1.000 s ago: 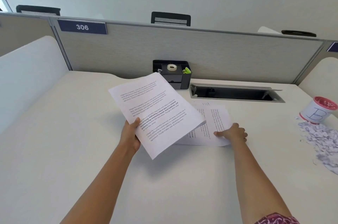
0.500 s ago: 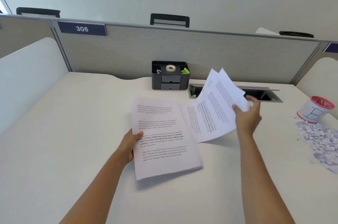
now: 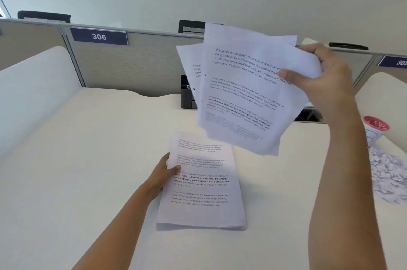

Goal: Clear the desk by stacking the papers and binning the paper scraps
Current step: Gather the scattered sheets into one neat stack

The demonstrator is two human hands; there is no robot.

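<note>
At 6 o'clock on the pale worktop (image 3: 88, 159): squared stack of white printed sheets (image 3: 202, 192), lying flat. Left hand (image 3: 164, 172) holds its left edge, thumb on top, other fingers hidden.

Toward 1 o'clock, in the air: right hand (image 3: 326, 78) pinches a loose fan of printed sheets (image 3: 246, 98) at its right edge. They look light, floppy and likely to slide apart, so an edge grip suits.

At 3–4 o'clock: heap of white paper scraps (image 3: 389, 177). Just beyond it is a white cup with a red rim (image 3: 374, 128); contents unseen.

Far, 12 o'clock: black desk organiser (image 3: 187, 95), mostly hidden.
</note>
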